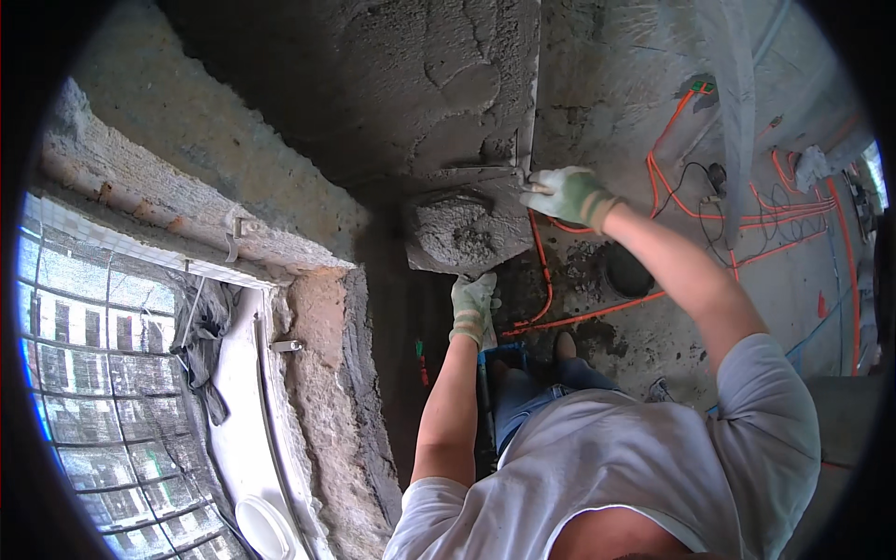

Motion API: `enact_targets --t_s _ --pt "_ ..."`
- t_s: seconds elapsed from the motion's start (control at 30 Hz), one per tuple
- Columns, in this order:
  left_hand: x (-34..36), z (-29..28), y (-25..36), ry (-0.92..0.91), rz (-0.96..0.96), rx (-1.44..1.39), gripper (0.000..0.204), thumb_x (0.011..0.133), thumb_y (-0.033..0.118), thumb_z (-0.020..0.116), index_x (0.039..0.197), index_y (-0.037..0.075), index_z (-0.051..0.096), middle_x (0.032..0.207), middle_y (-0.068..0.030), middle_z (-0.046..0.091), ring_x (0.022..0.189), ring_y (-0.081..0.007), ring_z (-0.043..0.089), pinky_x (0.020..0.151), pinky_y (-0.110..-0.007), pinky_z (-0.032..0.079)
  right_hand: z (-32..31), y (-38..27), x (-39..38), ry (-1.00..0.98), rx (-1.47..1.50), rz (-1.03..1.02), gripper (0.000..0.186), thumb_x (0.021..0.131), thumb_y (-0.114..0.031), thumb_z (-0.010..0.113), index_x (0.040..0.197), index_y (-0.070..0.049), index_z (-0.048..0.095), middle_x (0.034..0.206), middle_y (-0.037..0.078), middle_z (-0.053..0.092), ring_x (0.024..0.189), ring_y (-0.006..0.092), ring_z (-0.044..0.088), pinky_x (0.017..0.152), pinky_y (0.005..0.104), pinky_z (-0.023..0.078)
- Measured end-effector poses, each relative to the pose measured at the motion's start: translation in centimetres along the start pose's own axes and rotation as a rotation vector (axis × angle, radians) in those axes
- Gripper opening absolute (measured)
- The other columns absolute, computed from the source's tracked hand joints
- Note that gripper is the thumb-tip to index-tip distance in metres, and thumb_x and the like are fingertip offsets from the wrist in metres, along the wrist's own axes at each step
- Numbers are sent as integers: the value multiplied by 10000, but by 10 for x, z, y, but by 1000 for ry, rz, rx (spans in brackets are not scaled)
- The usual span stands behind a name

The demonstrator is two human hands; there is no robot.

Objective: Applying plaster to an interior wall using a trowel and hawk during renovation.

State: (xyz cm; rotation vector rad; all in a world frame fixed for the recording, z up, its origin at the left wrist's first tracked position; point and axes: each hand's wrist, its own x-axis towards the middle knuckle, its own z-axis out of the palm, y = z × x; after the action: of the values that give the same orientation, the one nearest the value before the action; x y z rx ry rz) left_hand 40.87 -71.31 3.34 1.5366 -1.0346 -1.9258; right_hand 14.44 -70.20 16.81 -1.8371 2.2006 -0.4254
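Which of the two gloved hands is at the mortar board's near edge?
The left hand, below the board; the right hand is beside the board's upper-right side.

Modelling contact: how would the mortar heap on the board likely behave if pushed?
The mortar heap would probably smear, not roll: it looks wet and lumpy. Likely heavy for its size, looking dense. It could slide off the rimless-looking board if tilted.

A flat grey board [510, 253] with straight sides, held up from below, a big lumpy heap of wet-looking grey mortar [457, 230] over its middle, a trowel [524, 175] near the board's far right corner, blade hard to see
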Motion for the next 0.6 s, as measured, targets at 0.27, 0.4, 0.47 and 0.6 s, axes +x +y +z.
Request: enact_targets --t_s 0.27,0.4,0.47,0.6 --pt "-11 19 -12 35 -100 4 239 853 212 769 1027 136 624 741 -37 645 505 -154 571 466 -309 449 -29 60 15 -69 368 -30 472 864 -464 724 1052 -31 723 879 139 736 801 257 710 727 361 537" --pt "-14 29 -8 43 -77 -2 225 853 216 769 1011 142 628 734 -29 638 499 -151 563 466 -305 446 -61 86 17 -274 562 164 459 865 -453 747 1078 -47 728 810 78 707 700 155 655 614 308 509" --pt "-18 29 -6 50 -82 -6 220 852 222 768 1002 140 630 728 -23 630 495 -150 555 466 -303 445 -70 105 16 -333 645 203 440 866 -445 759 1100 -73 729 781 42 677 637 86 586 533 263 455" --pt "-34 18 -11 56 -55 -4 230 846 239 774 997 142 629 715 -19 622 492 -151 550 465 -302 443 -54 121 -12 -107 769 64 394 854 -436 776 1039 -90 739 785 43 698 617 105 615 530 276 464"
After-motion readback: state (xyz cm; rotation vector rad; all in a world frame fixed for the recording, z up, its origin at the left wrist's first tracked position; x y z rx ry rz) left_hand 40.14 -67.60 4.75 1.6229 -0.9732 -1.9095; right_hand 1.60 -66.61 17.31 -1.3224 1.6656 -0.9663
